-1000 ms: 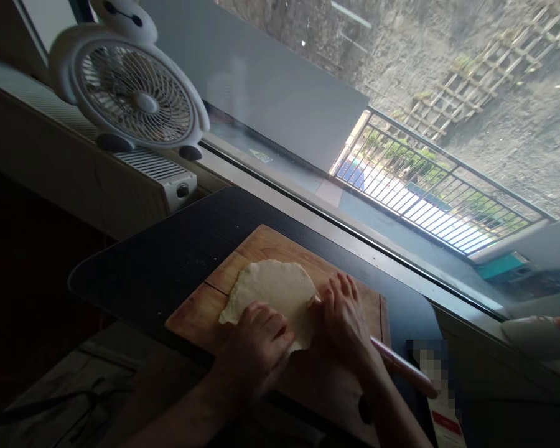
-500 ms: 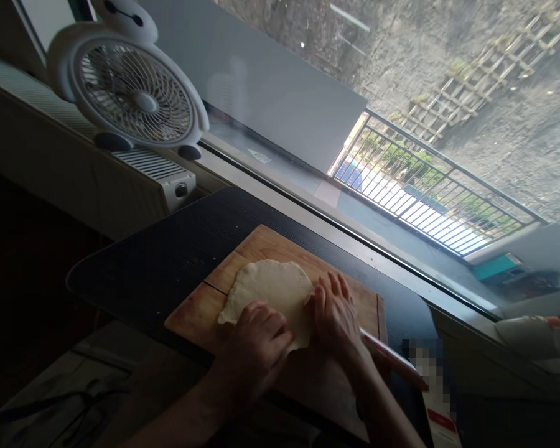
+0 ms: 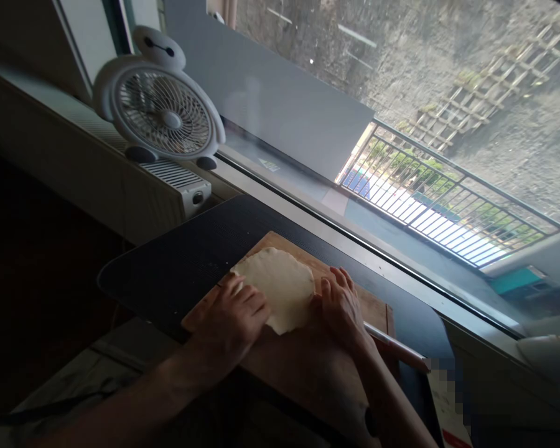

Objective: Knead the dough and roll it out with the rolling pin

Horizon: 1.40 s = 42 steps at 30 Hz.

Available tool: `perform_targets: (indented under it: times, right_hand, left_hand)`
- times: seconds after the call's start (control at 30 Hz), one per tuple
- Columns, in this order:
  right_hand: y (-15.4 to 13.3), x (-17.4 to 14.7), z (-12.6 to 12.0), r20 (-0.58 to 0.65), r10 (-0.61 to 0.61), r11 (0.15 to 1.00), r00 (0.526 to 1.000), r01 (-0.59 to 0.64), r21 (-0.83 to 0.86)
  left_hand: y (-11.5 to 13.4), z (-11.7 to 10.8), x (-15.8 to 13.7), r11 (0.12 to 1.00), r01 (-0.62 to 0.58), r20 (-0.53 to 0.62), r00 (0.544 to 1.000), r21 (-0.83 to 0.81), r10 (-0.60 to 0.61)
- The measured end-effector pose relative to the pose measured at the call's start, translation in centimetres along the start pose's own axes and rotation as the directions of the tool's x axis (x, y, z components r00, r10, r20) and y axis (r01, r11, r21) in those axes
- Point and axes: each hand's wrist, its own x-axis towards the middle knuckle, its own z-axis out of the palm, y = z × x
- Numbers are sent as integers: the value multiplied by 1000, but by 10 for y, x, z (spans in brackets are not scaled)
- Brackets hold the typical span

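Observation:
A flat, roughly round sheet of dough (image 3: 282, 289) lies on a wooden cutting board (image 3: 303, 370), its edge slightly uneven. My left hand (image 3: 236, 320) has its fingers curled over the left edge of the sheet and grips it there. At the right edge, my right hand (image 3: 341, 308) rests with its fingers apart and stretched forward, the thumb side touching the dough's rim. A rolling pin (image 3: 396, 348) lies on the board's right side, partly behind my right forearm.
Beneath the board is a dark table (image 3: 168, 267) with rounded corners. A white character-shaped fan (image 3: 170, 118) stands on a radiator (image 3: 193, 193) at the left. A large window runs along the far side, with a balcony railing (image 3: 448, 193) outside. A blurred patch sits at the right.
My left hand has shifted left and up to the dough's left edge. The dough sheet now looks rounder and sits slightly farther up the board. The view has swung a little left.

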Motion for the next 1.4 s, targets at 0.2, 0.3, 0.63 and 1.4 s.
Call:
perform_targets:
  times: [0.2, 0.3, 0.63, 1.4]
  right_hand:
    - [-13, -60, 6, -145, -110, 986, 983, 127, 111]
    - [-13, -54, 8, -126, -115, 991, 985, 122, 51]
    - [-16, -5, 9, -23, -79, 990, 997, 76, -118]
    - [-14, -39, 17, -41, -141, 970, 989, 130, -207]
  left_hand:
    - [16, 19, 11, 996, 90, -21, 996, -18, -90]
    - [22, 29, 18, 995, 67, -35, 997, -71, -69]
    - [23, 28, 10, 969, 108, -72, 989, -222, -127]
    - [24, 25, 10, 952, 137, -52, 986, -272, -157]
